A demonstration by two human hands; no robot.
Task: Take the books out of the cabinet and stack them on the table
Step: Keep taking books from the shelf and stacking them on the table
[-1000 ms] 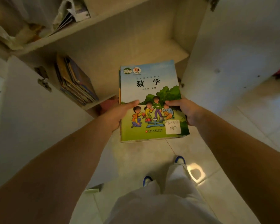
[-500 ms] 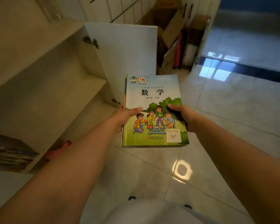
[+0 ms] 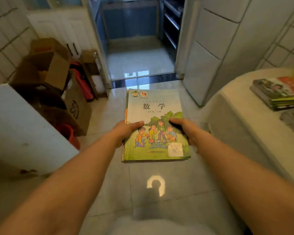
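I hold a small stack of books (image 3: 154,106) flat in front of me, above the tiled floor. The top book has a blue-and-green cover with cartoon children. My left hand (image 3: 126,131) grips the stack's left edge and my right hand (image 3: 187,129) grips its right edge, thumbs on the cover. At the right stands the table (image 3: 236,106) under a white cloth, with a pile of books (image 3: 278,92) lying on it. The cabinet's shelves are out of view; only its open white door (image 3: 19,126) shows at the left.
Cardboard boxes (image 3: 51,70) and a red bucket (image 3: 69,133) crowd the left wall behind the door. An open doorway (image 3: 139,56) lies straight ahead. A tall white appliance (image 3: 215,44) stands right of it, close to the table. Tiled floor stretches between.
The view has swung right, away from the cabinet shelves; the doorway and the table with its pile have come into sight. Both hands keep the same grip on the stack.
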